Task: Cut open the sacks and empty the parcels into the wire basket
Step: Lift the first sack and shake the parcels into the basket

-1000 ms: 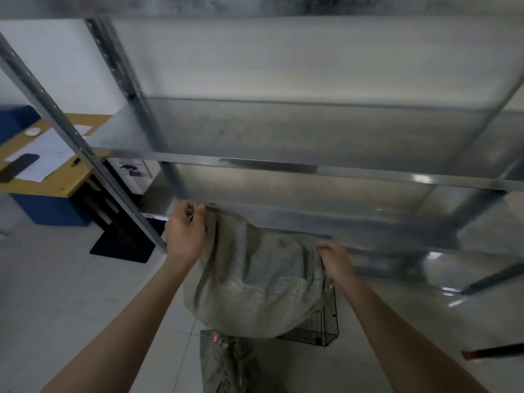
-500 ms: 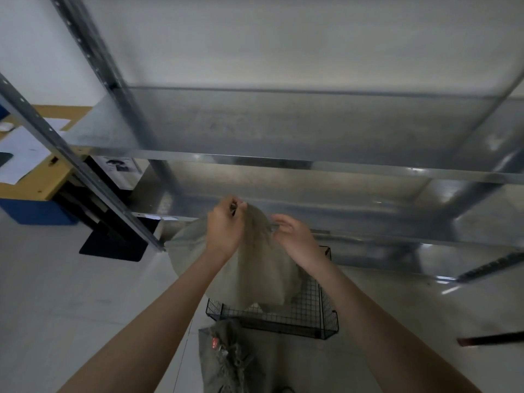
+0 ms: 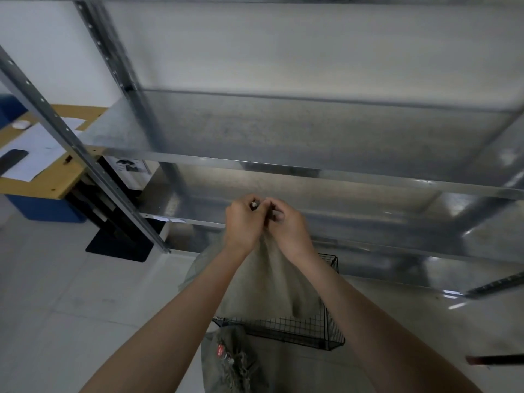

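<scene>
Both hands meet in front of the shelving, knuckles touching. The left hand (image 3: 243, 222) and the right hand (image 3: 287, 226) are each clenched on the gathered top of a sack (image 3: 263, 282), fingers curled tight round the bunched cloth. A small pale thing shows between the left fingers; it may be a tool or only a fold, as the view is too blurred to tell.

The sack is limp, coarse woven cloth of a dull grey-green. It hangs from the grip in long, soft folds and widens downward. Its lower end drops over the basket (image 3: 312, 334), a black box of thin wire in a square grid that stands on the floor (image 3: 56, 293) at the front edge of the lowest shelf. Its inside is hidden behind the sack.

A second sack (image 3: 232, 364) of the same weave lies crumpled on the floor, just beside the basket's near left corner, with a small red mark on it.

The shelving (image 3: 283, 131) is dull galvanised sheet steel with flat shelves and perforated angle posts. The floor is pale, smooth tile. At far left stands a counter (image 3: 54, 185) with a yellow wooden top bearing white paper.
</scene>
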